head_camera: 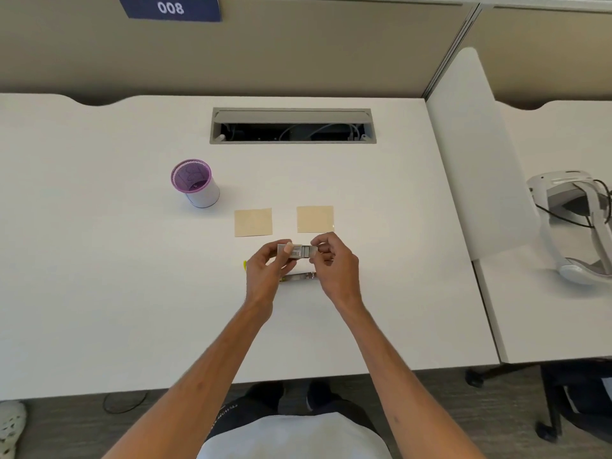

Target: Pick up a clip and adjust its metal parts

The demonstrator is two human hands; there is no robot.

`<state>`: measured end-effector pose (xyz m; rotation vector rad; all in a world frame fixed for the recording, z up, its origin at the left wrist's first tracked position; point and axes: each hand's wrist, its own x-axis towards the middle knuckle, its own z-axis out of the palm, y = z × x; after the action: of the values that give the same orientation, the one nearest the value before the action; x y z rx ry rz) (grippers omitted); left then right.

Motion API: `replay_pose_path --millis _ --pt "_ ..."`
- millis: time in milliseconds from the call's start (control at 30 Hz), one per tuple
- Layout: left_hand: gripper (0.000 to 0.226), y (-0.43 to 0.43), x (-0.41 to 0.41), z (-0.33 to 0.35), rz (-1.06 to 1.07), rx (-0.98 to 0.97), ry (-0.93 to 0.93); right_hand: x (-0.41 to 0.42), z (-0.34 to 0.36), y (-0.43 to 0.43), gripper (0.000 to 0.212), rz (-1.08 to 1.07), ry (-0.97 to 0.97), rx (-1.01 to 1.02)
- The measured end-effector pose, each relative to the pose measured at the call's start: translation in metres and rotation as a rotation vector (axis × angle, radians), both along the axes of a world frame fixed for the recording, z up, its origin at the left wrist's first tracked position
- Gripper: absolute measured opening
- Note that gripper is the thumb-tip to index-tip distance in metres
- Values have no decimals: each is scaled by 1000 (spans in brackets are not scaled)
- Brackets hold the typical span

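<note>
Far to your left on the white desk (99,260) stands a purple-rimmed mesh cup (195,182), upright and well apart from your hands. Nearer the middle lie two tan square pads (253,222), side by side with a gap between them, just beyond your hands. Your left hand (266,276) is raised above the desk with its fingers curled, thumb and fingertips pinching the left end of a small grey box (298,251). The box is lifted off the surface, held between both hands just in front of the pads; its long axis runs left to right, roughly level, one end toward each hand, and a barcode label faces up at you. Below it, on the desk between your wrists, lies a slim metallic object (299,277), also lengthwise left to right; what it is cannot be told. Your right hand (334,263) pinches the box's right end with curled fingers. Behind, a cable hatch (293,125) sits open in the desk, and at the far right a white headset (573,223) rests on the neighbouring desk.
</note>
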<state>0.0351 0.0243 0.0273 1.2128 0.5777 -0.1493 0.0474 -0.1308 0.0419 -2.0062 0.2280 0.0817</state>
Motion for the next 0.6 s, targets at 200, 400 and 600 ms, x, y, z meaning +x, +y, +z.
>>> replay_pose_path --millis 200,400,600 --pt "30 1 2 5 -62 -105 -57 3 5 -1 16 30 -111 -88" --pt "33 -1 6 9 -62 -101 -27 3 10 0 14 71 -217 -325" --pt "33 0 9 12 -75 -80 -19 7 14 3 9 -15 -163 -366"
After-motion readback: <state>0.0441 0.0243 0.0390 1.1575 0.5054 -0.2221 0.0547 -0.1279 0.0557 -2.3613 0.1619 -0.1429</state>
